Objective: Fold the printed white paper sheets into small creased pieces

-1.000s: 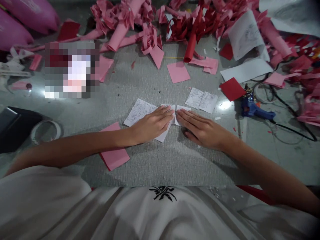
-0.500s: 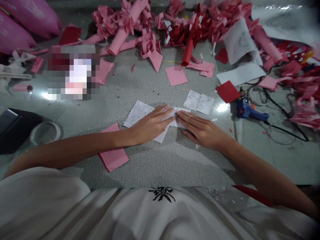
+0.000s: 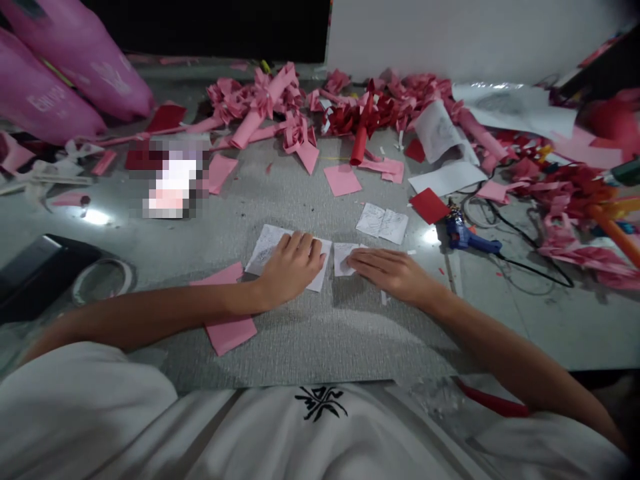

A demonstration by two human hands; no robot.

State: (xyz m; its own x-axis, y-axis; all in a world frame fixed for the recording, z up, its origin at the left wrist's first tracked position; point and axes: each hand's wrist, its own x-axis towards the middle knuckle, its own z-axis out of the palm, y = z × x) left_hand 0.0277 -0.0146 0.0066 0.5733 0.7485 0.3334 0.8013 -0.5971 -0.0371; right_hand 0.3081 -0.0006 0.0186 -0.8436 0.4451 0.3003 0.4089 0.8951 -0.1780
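My left hand [image 3: 294, 267] lies on a white paper with line drawings [image 3: 265, 248], fingers bent and a little apart, not gripping it. The paper's right corner shows beyond my fingers. Just to the right, my right hand [image 3: 390, 270] has its fingers pressed together over a small printed paper piece [image 3: 343, 259] and holds it by its right side. The thumb of that hand is hidden. A narrow gap separates the two papers. Behind my right hand lie two small printed squares [image 3: 383, 223], side by side. Under my left forearm is a pink paper sheet [image 3: 230, 333].
Pink and red paper flowers [image 3: 350, 110] are heaped along the back. A blue glue gun [image 3: 473, 241] with a black cord lies right, near a red paper square [image 3: 429, 205]. A tape roll [image 3: 103, 280] and a dark box [image 3: 43, 270] sit left. Pink bottles [image 3: 75, 73] stand back left.
The small printed piece and the larger paper now lie apart, with my hands further from each other. My left fingers have gone from flat to bent. The view has tilted up.
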